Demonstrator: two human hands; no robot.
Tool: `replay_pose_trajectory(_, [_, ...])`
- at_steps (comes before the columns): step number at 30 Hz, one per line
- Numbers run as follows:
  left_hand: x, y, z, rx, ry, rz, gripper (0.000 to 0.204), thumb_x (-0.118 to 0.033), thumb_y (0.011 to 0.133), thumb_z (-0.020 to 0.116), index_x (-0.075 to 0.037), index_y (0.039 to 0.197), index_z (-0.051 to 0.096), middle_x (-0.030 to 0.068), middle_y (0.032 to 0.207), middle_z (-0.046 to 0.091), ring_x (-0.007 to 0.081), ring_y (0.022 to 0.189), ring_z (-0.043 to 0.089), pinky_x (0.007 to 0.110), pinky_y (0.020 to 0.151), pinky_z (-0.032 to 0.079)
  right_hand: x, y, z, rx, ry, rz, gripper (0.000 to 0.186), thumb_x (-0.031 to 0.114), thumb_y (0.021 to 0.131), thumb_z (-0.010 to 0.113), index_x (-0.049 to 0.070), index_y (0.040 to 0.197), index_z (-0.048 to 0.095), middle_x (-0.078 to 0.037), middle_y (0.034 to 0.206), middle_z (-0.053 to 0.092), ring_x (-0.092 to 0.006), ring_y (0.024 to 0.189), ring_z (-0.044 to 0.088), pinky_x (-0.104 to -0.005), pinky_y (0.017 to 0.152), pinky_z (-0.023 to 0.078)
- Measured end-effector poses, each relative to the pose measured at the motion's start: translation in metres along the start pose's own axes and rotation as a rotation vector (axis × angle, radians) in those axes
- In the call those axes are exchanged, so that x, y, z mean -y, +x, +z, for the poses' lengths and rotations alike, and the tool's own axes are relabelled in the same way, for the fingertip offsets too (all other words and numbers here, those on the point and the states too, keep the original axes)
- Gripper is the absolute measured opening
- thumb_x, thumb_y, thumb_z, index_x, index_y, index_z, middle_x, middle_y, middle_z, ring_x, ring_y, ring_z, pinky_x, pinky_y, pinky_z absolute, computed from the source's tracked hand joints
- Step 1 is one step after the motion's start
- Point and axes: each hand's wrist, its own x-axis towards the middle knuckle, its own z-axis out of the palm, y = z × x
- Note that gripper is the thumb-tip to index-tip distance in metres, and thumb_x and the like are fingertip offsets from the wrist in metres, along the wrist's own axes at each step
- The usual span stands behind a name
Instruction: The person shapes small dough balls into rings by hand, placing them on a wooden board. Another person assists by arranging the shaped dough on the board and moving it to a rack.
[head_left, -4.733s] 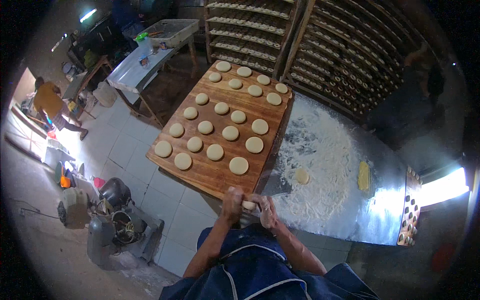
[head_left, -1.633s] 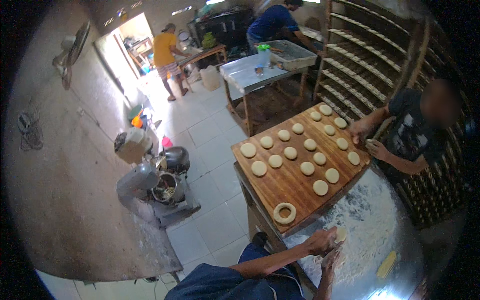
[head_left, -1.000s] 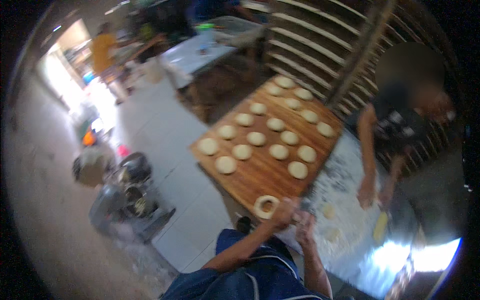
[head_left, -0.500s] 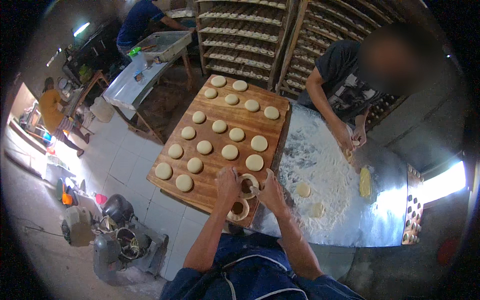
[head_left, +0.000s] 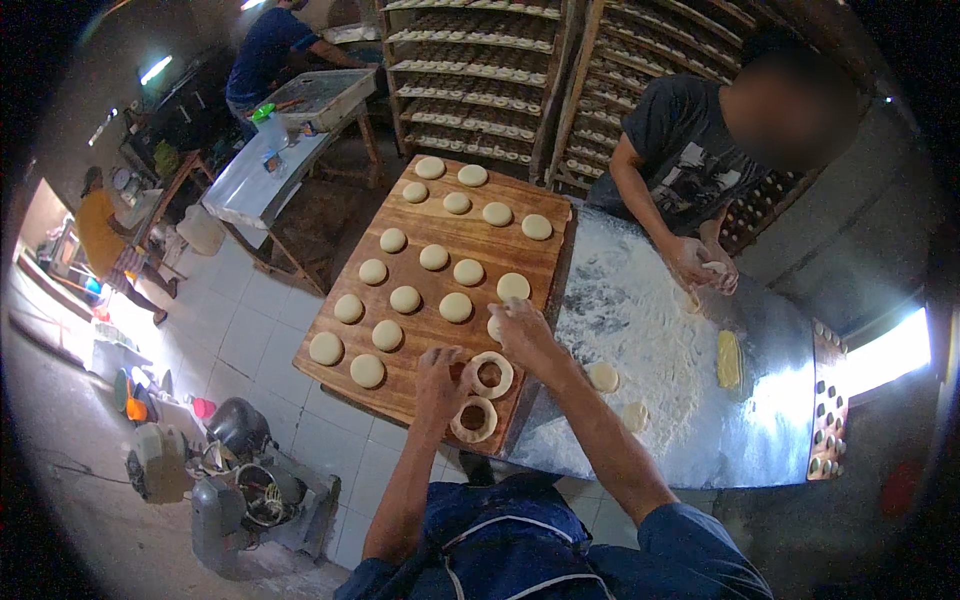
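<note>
A slanted wooden board (head_left: 470,240) carries several pale, round, flat dough pieces (head_left: 455,307). At its near right corner lie two dough rings with raised rims and brown centres: an upper ring (head_left: 507,376) and a lower ring (head_left: 474,436). Whether filling or wood shows in those centres I cannot tell. My left hand (head_left: 438,385) is beside the upper ring, fingers curled inward, fingertips close to its left edge; anything inside them is hidden. My right hand (head_left: 525,338) closes over a dough round (head_left: 494,328) just above that ring, covering most of it.
Right of the board is a floured metal table (head_left: 640,330) with two dough rounds (head_left: 603,376) and a yellow block (head_left: 730,360). Across it, a co-worker's hands (head_left: 708,265) hold dough. Tray racks (head_left: 470,70) stand behind; a grey machine (head_left: 230,510) sits at lower left.
My right hand has left the upper ring and reached up onto the dough round above it. My left hand has shifted slightly left and down. The co-worker's hands have come together.
</note>
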Motion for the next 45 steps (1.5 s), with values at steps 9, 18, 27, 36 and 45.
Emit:
replay_pose_trajectory(9, [-0.005, 0.015, 0.026, 0.027, 0.023, 0.112, 0.037, -0.004, 0.074, 0.071, 0.0, 0.109, 0.062, 0.0168, 0.102, 0.058, 0.0369, 0.102, 0.053, 0.044, 0.087, 0.046, 0.029, -0.056, 0.013, -0.021, 0.372, 0.353, 0.043, 0.016, 0.075, 0.07, 0.0, 0.11, 0.049, -0.02, 0.108, 0.052, -0.0378, 0.101, 0.053, -0.048, 0.09, 0.045])
replay_pose_trajectory(18, [-0.012, 0.022, 0.035, 0.057, -0.038, 0.019, 0.025, -0.01, 0.075, 0.074, -0.003, 0.098, 0.065, 0.0141, 0.095, 0.058, 0.0339, 0.097, 0.056, 0.044, 0.081, 0.048, -0.01, -0.021, 0.01, -0.119, 0.2, 0.061, 0.033, 0.016, 0.085, 0.063, 0.001, 0.113, 0.055, -0.02, 0.111, 0.056, -0.038, 0.109, 0.055, -0.0483, 0.095, 0.044])
replay_pose_trajectory(27, [0.109, -0.02, -0.014, -0.176, 0.522, -0.164, 0.032, -0.013, 0.09, 0.055, 0.006, 0.115, 0.054, 0.0259, 0.113, 0.056, 0.0428, 0.11, 0.05, 0.052, 0.096, 0.038, -0.073, 0.007, 0.058, 0.196, 0.675, 0.068, 0.047, 0.018, 0.081, 0.068, 0.004, 0.124, 0.053, -0.02, 0.129, 0.052, -0.0369, 0.12, 0.05, -0.047, 0.097, 0.043])
replay_pose_trajectory(36, [0.056, 0.003, -0.105, 0.251, 0.371, -0.321, 0.042, -0.012, 0.074, 0.077, 0.005, 0.107, 0.056, 0.0228, 0.103, 0.058, 0.0409, 0.1, 0.055, 0.05, 0.085, 0.043, -0.065, -0.089, -0.048, -0.185, 0.891, 0.25, 0.041, 0.02, 0.071, 0.076, 0.0, 0.103, 0.06, -0.017, 0.094, 0.066, -0.0359, 0.09, 0.065, -0.0428, 0.077, 0.051])
replay_pose_trajectory(45, [-0.191, 0.03, 0.098, 0.348, -0.457, -0.005, 0.037, -0.014, 0.074, 0.075, -0.002, 0.106, 0.062, 0.0148, 0.107, 0.063, 0.0295, 0.099, 0.061, 0.039, 0.087, 0.048, -0.213, -0.261, -0.096, -0.069, 0.363, 0.873, 0.037, 0.017, 0.07, 0.073, 0.007, 0.105, 0.065, -0.016, 0.107, 0.065, -0.0362, 0.11, 0.058, -0.0458, 0.089, 0.046])
